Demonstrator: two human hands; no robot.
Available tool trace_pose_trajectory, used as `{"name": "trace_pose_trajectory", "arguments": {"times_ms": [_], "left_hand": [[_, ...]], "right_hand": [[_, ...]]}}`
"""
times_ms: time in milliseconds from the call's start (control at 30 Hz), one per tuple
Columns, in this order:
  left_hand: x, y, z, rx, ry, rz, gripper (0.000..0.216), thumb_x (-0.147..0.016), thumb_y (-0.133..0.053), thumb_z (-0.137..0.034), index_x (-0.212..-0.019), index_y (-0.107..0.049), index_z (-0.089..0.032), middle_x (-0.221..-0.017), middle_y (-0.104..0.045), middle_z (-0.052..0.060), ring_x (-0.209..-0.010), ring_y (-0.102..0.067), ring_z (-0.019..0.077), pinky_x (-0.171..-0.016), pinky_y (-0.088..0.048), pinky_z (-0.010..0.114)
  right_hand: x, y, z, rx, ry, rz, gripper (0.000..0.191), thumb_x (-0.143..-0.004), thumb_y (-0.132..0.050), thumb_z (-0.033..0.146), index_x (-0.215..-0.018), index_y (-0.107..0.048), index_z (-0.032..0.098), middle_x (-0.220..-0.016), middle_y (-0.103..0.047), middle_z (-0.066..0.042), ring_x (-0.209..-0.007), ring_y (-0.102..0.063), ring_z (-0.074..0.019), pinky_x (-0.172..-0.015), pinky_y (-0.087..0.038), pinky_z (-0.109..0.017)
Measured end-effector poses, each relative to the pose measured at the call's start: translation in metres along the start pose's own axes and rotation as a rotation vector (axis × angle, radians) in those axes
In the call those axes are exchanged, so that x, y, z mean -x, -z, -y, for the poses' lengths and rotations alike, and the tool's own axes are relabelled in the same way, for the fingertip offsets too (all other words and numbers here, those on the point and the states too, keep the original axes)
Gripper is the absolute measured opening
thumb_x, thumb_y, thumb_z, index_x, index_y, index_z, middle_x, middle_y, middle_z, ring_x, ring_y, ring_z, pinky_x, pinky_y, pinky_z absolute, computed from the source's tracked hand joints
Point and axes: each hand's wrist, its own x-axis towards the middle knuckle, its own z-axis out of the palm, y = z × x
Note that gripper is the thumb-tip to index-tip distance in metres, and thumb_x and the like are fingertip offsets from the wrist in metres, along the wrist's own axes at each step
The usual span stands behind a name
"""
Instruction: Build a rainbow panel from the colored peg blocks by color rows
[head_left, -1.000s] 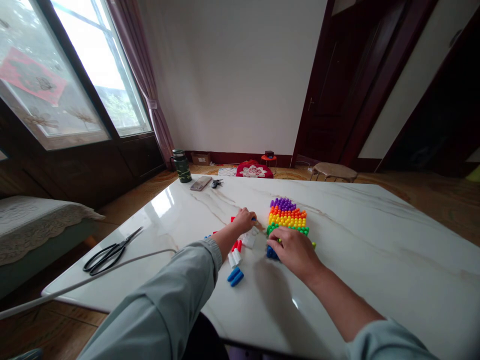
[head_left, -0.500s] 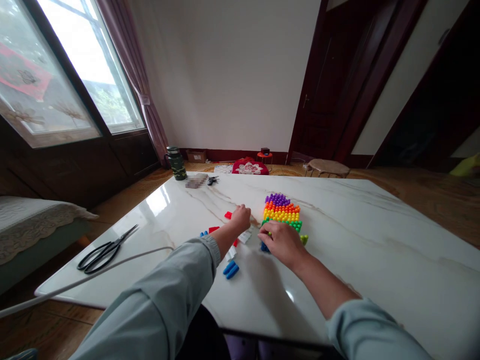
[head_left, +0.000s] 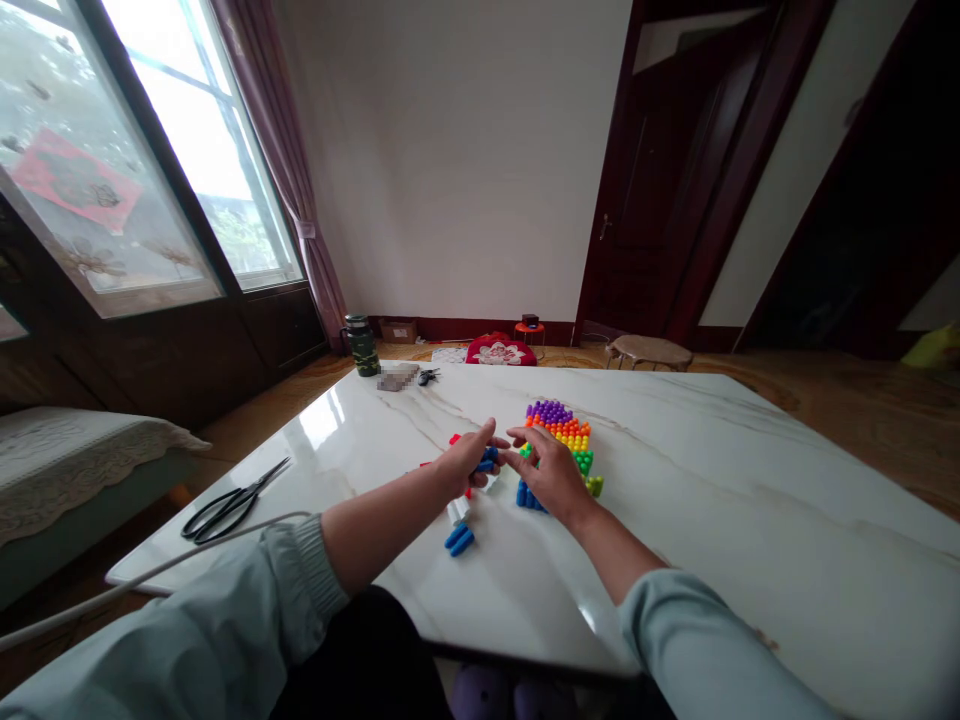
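Note:
My left hand (head_left: 471, 462) is turned palm up, its fingers curled around small blue bullet-shaped pieces (head_left: 488, 459). Close beside it, my right hand (head_left: 553, 472) reaches in with thumb and forefinger apart, near those pieces; I see nothing held between them. Behind and partly under the right hand stand rows of round-topped pieces (head_left: 574, 430) in purple, orange, yellow and green, with blue pieces (head_left: 528, 497) at the near left corner. On the table below my left hand lie two loose blue pieces (head_left: 459, 540) and some white pieces (head_left: 458, 512). Red pieces (head_left: 454, 439) are partly hidden behind the hand.
Black long-nosed scissors (head_left: 234, 505) and a pale cable (head_left: 187, 560) lie at the left of the marble-patterned table (head_left: 712, 500). A camouflage flask (head_left: 363, 347), a blurred-out item (head_left: 397, 377) and a small black tool (head_left: 428, 377) are at the far left corner.
My left hand has turned from palm down to palm up, and blue pieces now show in it. My right hand has moved slightly left, towards it. The view has shifted a little.

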Motion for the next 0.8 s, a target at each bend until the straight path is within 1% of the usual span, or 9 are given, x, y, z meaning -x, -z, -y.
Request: {"name": "trace_pose_trajectory", "arguments": {"times_ms": [67, 133, 233, 300, 400, 533, 600, 667, 800], "left_hand": [[0.013, -0.003, 0.002, 0.048, 0.023, 0.011, 0.076, -0.080, -0.029, -0.083, -0.093, -0.060, -0.015, -0.059, -0.053, -0.001, -0.050, -0.050, 0.0100, -0.041, -0.024, 0.018], [0.020, -0.008, 0.003, 0.075, 0.028, 0.014, 0.077, -0.075, -0.032, -0.087, -0.089, -0.059, -0.016, -0.056, -0.050, -0.003, -0.048, -0.047, 0.0094, -0.041, -0.022, 0.018], [0.024, -0.015, 0.003, 0.085, 0.022, 0.031, 0.076, -0.072, -0.032, -0.089, -0.081, -0.057, -0.017, -0.052, -0.046, -0.005, -0.041, -0.039, 0.0070, -0.040, -0.019, 0.019], [0.024, -0.018, 0.004, 0.099, 0.023, 0.076, 0.077, -0.072, -0.031, -0.089, -0.078, -0.057, -0.017, -0.051, -0.043, -0.005, -0.038, -0.033, 0.0055, -0.040, -0.017, 0.019], [0.023, -0.022, 0.007, 0.093, -0.007, 0.130, 0.076, -0.072, -0.032, -0.089, -0.075, -0.056, -0.017, -0.049, -0.042, -0.005, -0.037, -0.031, 0.0050, -0.039, -0.016, 0.020], [0.018, -0.025, 0.013, 0.034, -0.038, 0.157, 0.075, -0.072, -0.035, -0.088, -0.074, -0.056, -0.017, -0.048, -0.043, -0.005, -0.037, -0.031, 0.0057, -0.038, -0.016, 0.020], [0.014, -0.025, 0.016, 0.008, -0.043, 0.159, 0.076, -0.073, -0.036, -0.088, -0.077, -0.059, -0.016, -0.051, -0.047, -0.003, -0.038, -0.032, 0.0060, -0.038, -0.017, 0.021], [0.011, -0.022, 0.019, 0.005, -0.058, 0.138, 0.075, -0.074, -0.039, -0.085, -0.083, -0.063, -0.015, -0.056, -0.052, -0.002, -0.040, -0.034, 0.0061, -0.039, -0.019, 0.021], [0.003, -0.012, 0.026, 0.042, -0.046, 0.056, 0.060, -0.078, -0.053, -0.072, -0.096, -0.068, -0.016, -0.069, -0.061, 0.000, -0.047, -0.041, 0.0064, -0.043, -0.025, 0.020]], "right_hand": [[0.002, 0.001, 0.004, -0.066, 0.055, 0.062, 0.023, -0.086, -0.064, 0.032, -0.106, -0.067, 0.021, -0.096, -0.064, -0.003, -0.064, -0.055, -0.0109, -0.068, -0.048, -0.026], [0.004, 0.002, 0.008, -0.109, 0.098, 0.109, 0.018, -0.085, -0.065, 0.028, -0.101, -0.069, 0.021, -0.091, -0.063, -0.002, -0.066, -0.055, -0.0115, -0.068, -0.048, -0.025], [0.006, 0.005, 0.012, -0.143, 0.127, 0.128, 0.014, -0.083, -0.064, 0.021, -0.096, -0.069, 0.022, -0.090, -0.062, -0.002, -0.070, -0.056, -0.0120, -0.070, -0.048, -0.025], [0.006, 0.007, 0.013, -0.136, 0.130, 0.127, 0.013, -0.081, -0.062, 0.016, -0.092, -0.068, 0.021, -0.089, -0.061, -0.002, -0.072, -0.057, -0.0123, -0.070, -0.048, -0.024], [0.008, 0.008, 0.012, -0.058, 0.088, 0.103, 0.005, -0.080, -0.060, 0.015, -0.078, -0.061, 0.019, -0.078, -0.059, -0.001, -0.069, -0.055, -0.0128, -0.066, -0.045, -0.023], [0.011, 0.007, 0.008, 0.032, 0.045, 0.074, 0.013, -0.080, -0.057, 0.021, -0.068, -0.053, 0.020, -0.067, -0.057, 0.001, -0.064, -0.053, -0.0127, -0.063, -0.043, -0.023], [0.012, 0.010, 0.004, 0.053, 0.038, 0.052, 0.011, -0.079, -0.056, 0.021, -0.069, -0.054, 0.020, -0.068, -0.059, 0.000, -0.065, -0.054, -0.0130, -0.064, -0.044, -0.023], [0.013, 0.016, -0.003, 0.051, -0.010, -0.002, 0.006, -0.079, -0.056, 0.022, -0.073, -0.057, 0.020, -0.072, -0.063, -0.001, -0.066, -0.057, -0.0137, -0.066, -0.046, -0.024], [0.016, 0.038, -0.028, 0.061, -0.210, -0.151, 0.011, -0.075, -0.058, 0.027, -0.082, -0.061, 0.019, -0.073, -0.067, -0.002, -0.063, -0.061, -0.0149, -0.067, -0.049, -0.027]]}}
